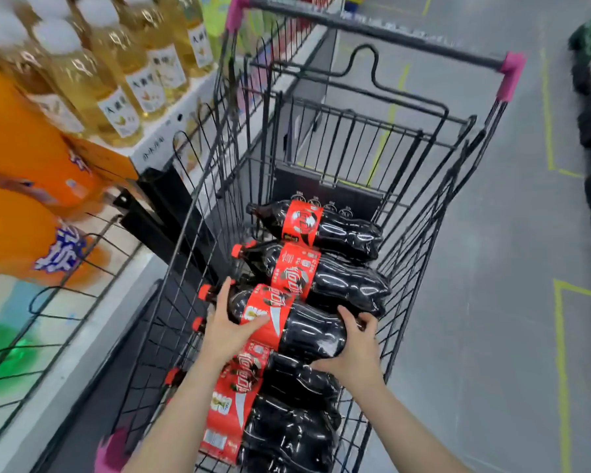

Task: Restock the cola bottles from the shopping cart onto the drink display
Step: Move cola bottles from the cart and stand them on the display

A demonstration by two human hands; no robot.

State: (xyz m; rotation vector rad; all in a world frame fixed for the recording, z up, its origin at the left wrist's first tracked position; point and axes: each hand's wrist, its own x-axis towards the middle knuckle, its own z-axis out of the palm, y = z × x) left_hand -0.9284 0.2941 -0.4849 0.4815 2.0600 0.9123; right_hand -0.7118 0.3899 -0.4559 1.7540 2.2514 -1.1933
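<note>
While lying in the cart (420,213), one cola bottle (307,329) is gripped by both hands.

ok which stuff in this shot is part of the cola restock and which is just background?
Job:
- gripped cola bottle, left hand near its neck, right hand at its base
- other cola bottles lying in the cart
- shopping cart
- wire display shelf on the left

Background:
- orange soda bottles
- yellow drink bottles
- floor with yellow lines
</note>
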